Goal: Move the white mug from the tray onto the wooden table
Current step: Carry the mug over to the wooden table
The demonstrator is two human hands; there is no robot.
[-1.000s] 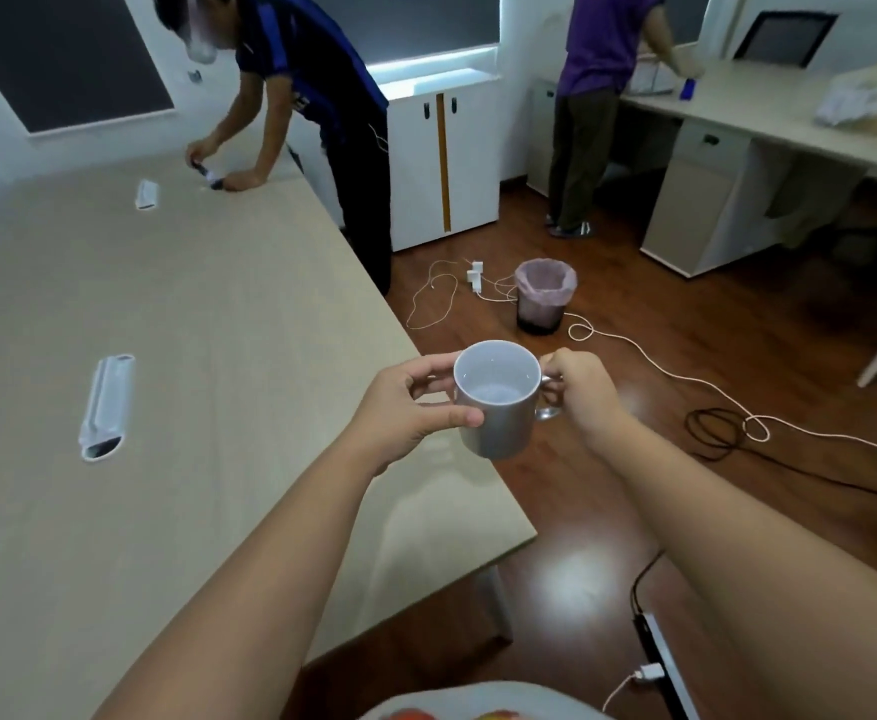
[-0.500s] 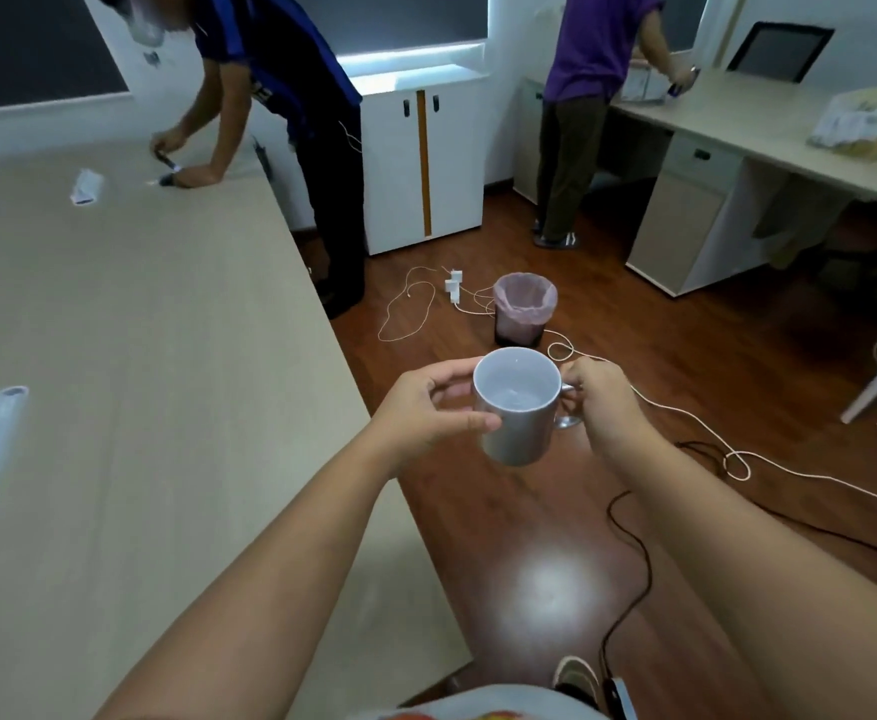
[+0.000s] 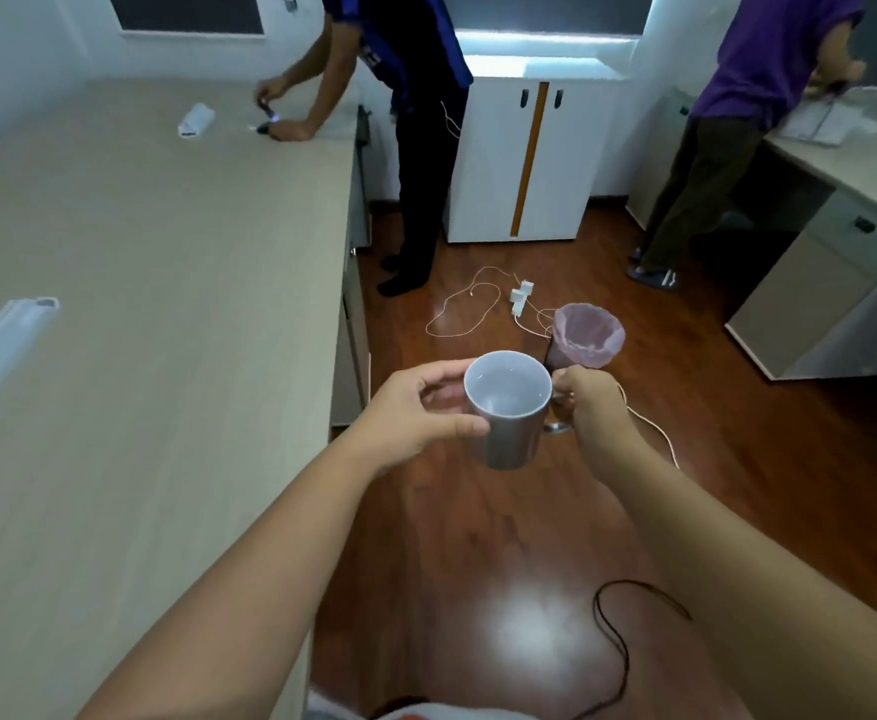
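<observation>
The white mug (image 3: 509,415) is upright and empty, held in the air over the dark wooden floor, just right of the table's edge. My left hand (image 3: 415,415) wraps its left side, thumb across the front. My right hand (image 3: 589,407) pinches the handle on the mug's right. The light wooden table (image 3: 155,314) fills the left half of the view. No tray is in sight.
A person in blue (image 3: 400,96) leans on the table's far end. Another in purple (image 3: 737,122) stands at a desk (image 3: 852,163) at the right. A pink-lined bin (image 3: 588,335), white cables (image 3: 478,304) and a dark cord (image 3: 618,641) lie on the floor. A white cabinet (image 3: 524,158) stands behind.
The view has swung right and the mug, still held in both hands, now hangs over the floor beside the table instead of over its corner.
</observation>
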